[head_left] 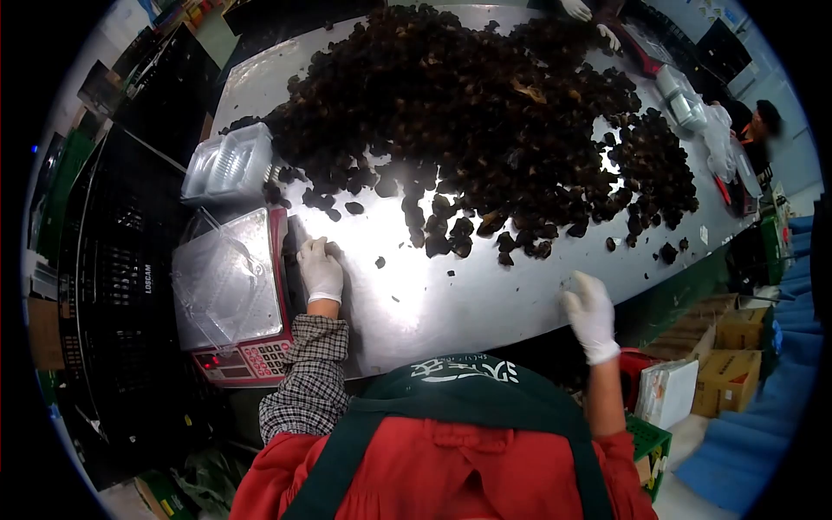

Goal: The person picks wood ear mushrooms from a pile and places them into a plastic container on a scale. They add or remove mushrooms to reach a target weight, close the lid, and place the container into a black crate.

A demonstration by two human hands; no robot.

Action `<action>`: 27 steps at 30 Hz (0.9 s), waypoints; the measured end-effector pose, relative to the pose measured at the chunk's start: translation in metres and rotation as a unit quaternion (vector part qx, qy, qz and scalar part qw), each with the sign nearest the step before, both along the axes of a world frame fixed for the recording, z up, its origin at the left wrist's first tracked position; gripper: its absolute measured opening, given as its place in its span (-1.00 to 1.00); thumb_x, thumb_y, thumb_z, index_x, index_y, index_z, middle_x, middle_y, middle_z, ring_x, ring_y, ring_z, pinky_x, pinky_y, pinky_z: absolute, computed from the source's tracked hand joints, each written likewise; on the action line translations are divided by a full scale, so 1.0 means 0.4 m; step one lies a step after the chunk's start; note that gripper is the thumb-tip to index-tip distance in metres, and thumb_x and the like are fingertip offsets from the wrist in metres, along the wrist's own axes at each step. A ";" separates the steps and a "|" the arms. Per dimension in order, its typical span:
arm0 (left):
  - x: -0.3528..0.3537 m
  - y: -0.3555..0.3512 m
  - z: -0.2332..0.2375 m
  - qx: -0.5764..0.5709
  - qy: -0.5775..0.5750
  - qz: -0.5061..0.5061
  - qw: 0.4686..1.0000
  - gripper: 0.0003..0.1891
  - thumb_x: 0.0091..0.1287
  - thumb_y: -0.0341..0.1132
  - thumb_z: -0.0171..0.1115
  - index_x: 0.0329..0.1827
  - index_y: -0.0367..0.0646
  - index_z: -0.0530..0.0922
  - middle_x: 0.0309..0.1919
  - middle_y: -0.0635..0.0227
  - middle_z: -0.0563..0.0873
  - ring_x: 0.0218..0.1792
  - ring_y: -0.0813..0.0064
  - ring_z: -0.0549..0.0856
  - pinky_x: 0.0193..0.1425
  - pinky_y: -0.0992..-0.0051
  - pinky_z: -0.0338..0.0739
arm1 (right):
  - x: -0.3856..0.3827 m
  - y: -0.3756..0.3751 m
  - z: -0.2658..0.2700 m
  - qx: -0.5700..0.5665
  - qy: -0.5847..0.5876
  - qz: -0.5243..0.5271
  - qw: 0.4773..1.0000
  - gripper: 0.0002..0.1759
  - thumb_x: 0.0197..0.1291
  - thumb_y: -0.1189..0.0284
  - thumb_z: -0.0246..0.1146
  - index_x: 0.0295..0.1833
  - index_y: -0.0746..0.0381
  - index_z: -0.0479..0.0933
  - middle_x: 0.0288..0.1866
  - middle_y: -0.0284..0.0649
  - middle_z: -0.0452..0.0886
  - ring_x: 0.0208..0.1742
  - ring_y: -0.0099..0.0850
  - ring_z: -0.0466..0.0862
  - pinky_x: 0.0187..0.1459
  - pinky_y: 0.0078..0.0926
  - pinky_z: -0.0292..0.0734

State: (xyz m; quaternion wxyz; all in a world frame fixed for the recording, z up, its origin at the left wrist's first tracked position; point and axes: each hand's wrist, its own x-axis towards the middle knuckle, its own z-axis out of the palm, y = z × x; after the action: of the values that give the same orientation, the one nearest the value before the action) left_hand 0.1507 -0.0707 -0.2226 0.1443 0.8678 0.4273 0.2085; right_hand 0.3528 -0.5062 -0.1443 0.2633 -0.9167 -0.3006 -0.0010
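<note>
So the left hand (321, 270) (white glove, checked sleeve) is lying flat on the steel table (451, 303), palm down, fingers straight and close together, nothing in it. Pressed right up against its outer side is the red scale (251, 360), keypad end nearest the wrist. On top of the scale sits a clear tray (227, 282), and as far as I can tell it's empty.

Further out past the scale, ahead and to the outside of the left fingertips, there's a stack of clear trays (230, 163). I can't see anything in the top one either, and its far side touches the edge of the pile.

The pile of dark pieces (468, 113) is huge and takes up most of the table ahead of both hands. It thins out into loose bits toward the near edge. One stray piece (380, 262) lies on bare metal just to the inside of the left hand, level with the fingers.

The right hand (592, 314), also gloved, is at the near edge of the table with fingers loosely open and a bit spread, holding nothing. I can't tell whether it actually rests on the metal. The closest dark bits to it are a few scattered ones ahead of it, well apart from the fingers.

Below and outside the right hand are cardboard boxes (728, 373) and a white box (667, 392). Black crates (130, 286) stand beyond the scale. Across the table, someone else's gloved hands (576, 9) are at the pile's far side.
</note>
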 end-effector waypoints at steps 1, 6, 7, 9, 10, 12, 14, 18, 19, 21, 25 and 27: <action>0.001 0.006 0.003 0.011 -0.006 -0.003 1.000 -0.66 0.10 -0.57 0.15 -0.02 -0.19 0.59 0.03 0.11 0.53 0.09 0.12 0.49 0.24 0.32 0.40 | -0.007 0.094 0.006 0.005 0.019 0.046 0.999 -0.53 0.06 0.53 0.24 0.15 0.28 0.48 0.07 -0.02 0.54 0.00 -0.07 0.57 0.06 -0.35 0.51; 0.103 -0.047 0.141 -0.103 -0.189 -0.075 0.974 -0.64 0.10 -0.63 0.08 -0.02 -0.23 0.58 -0.10 0.15 0.59 -0.16 0.26 0.63 0.04 0.41 0.53 | -0.013 0.479 -0.025 0.007 -0.032 0.283 0.959 -0.45 -0.01 0.44 0.28 0.20 0.17 0.45 0.23 0.07 0.43 -0.02 -0.10 0.61 -0.01 -0.24 0.55; 0.143 -0.054 0.155 -0.096 -0.229 -0.109 0.963 -0.64 0.10 -0.63 0.07 -0.02 -0.24 0.59 -0.15 0.17 0.61 -0.21 0.29 0.65 0.00 0.43 0.55 | -0.009 0.528 -0.036 -0.015 -0.068 0.296 0.953 -0.44 -0.03 0.43 0.30 0.19 0.16 0.45 0.18 0.04 0.45 -0.05 -0.11 0.62 -0.02 -0.22 0.55; 0.209 -0.057 0.162 -0.142 -0.220 -0.127 0.957 -0.67 0.11 -0.62 0.08 -0.05 -0.26 0.60 -0.20 0.20 0.63 -0.17 0.31 0.66 0.00 0.44 0.54 | 0.011 0.587 -0.016 -0.164 -0.020 0.329 0.930 -0.52 -0.04 0.44 0.31 0.09 0.17 0.49 0.03 -0.02 0.50 -0.11 -0.11 0.63 -0.06 -0.22 0.56; 0.233 -0.068 0.188 -0.150 -0.200 -0.125 0.960 -0.70 0.12 -0.61 0.08 -0.08 -0.28 0.61 -0.21 0.19 0.65 -0.16 0.32 0.66 0.00 0.46 0.53 | 0.024 0.598 -0.028 -0.154 -0.029 0.328 0.932 -0.58 -0.04 0.44 0.30 0.02 0.18 0.51 -0.04 -0.04 0.51 -0.14 -0.11 0.64 -0.09 -0.21 0.57; 0.253 -0.091 0.232 -0.338 -0.275 -0.104 0.894 -0.67 0.12 -0.58 0.08 -0.03 -0.30 0.58 -0.20 0.19 0.64 -0.15 0.30 0.65 -0.02 0.41 0.54 | 0.059 0.607 -0.062 -0.132 -0.048 0.317 0.938 -0.79 -0.01 0.47 0.24 -0.18 0.20 0.54 -0.17 -0.05 0.55 -0.21 -0.12 0.66 -0.17 -0.19 0.59; 0.257 -0.077 0.212 -0.559 -0.403 -0.080 0.721 -0.66 0.11 -0.59 0.06 -0.02 -0.31 0.55 -0.21 0.19 0.63 -0.13 0.30 0.63 -0.03 0.41 0.55 | 0.098 0.585 -0.083 -0.119 -0.029 0.319 0.940 -0.86 0.03 0.50 0.18 -0.24 0.20 0.54 -0.19 -0.09 0.57 -0.23 -0.12 0.66 -0.19 -0.18 0.59; 0.201 0.003 0.108 -0.717 -0.589 -0.078 0.364 -0.65 0.11 -0.59 0.02 -0.01 -0.32 0.53 -0.11 0.10 0.60 -0.08 0.26 0.61 -0.05 0.41 0.60 | 0.145 0.573 -0.069 -0.015 -0.015 0.250 0.968 -0.91 0.07 0.47 0.17 -0.28 0.18 0.52 -0.24 -0.10 0.55 -0.27 -0.12 0.63 -0.23 -0.16 0.57; 0.173 -0.001 0.135 -0.720 -0.605 -0.080 0.329 -0.66 0.11 -0.58 0.02 -0.02 -0.34 0.52 -0.10 0.07 0.59 -0.09 0.25 0.61 -0.05 0.41 0.60 | 0.148 0.584 -0.034 0.015 -0.015 0.236 0.971 -0.91 0.07 0.46 0.17 -0.28 0.18 0.51 -0.25 -0.11 0.54 -0.29 -0.12 0.63 -0.23 -0.15 0.56; 0.127 -0.022 0.198 -0.713 -0.626 -0.022 0.315 -0.63 0.13 -0.46 0.06 0.05 -0.30 0.51 -0.03 0.00 0.60 -0.10 0.21 0.62 -0.10 0.38 0.61 | 0.126 0.607 -0.013 0.054 -0.051 0.289 0.954 -0.89 0.05 0.50 0.20 -0.25 0.17 0.52 -0.28 -0.16 0.53 -0.28 -0.13 0.60 -0.25 -0.22 0.55; 0.070 -0.003 0.175 -0.713 -0.571 0.007 0.406 -0.75 0.20 -0.46 0.08 -0.06 -0.22 0.55 -0.07 0.09 0.65 -0.18 0.31 0.64 -0.23 0.46 0.58 | 0.046 0.647 -0.044 -0.066 -0.124 0.407 0.902 -0.80 -0.04 0.45 0.23 -0.22 0.19 0.53 -0.25 -0.16 0.50 -0.19 -0.21 0.59 -0.17 -0.27 0.52; 0.084 -0.027 0.183 -0.681 -0.506 0.046 0.527 -0.75 0.20 -0.50 0.07 -0.06 -0.19 0.53 -0.14 0.19 0.64 -0.26 0.39 0.60 -0.31 0.53 0.53 | 0.048 0.654 -0.101 -0.095 -0.138 0.410 0.897 -0.84 -0.05 0.48 0.21 -0.27 0.18 0.54 -0.25 -0.17 0.50 -0.19 -0.24 0.59 -0.15 -0.30 0.53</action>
State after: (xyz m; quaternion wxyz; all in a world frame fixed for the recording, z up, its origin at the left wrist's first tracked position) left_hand 0.1843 -0.0813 -0.1495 0.8742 0.2337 0.3335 0.2645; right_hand 0.3719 -0.2446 -0.1845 0.1083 -0.7236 -0.6816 0.0087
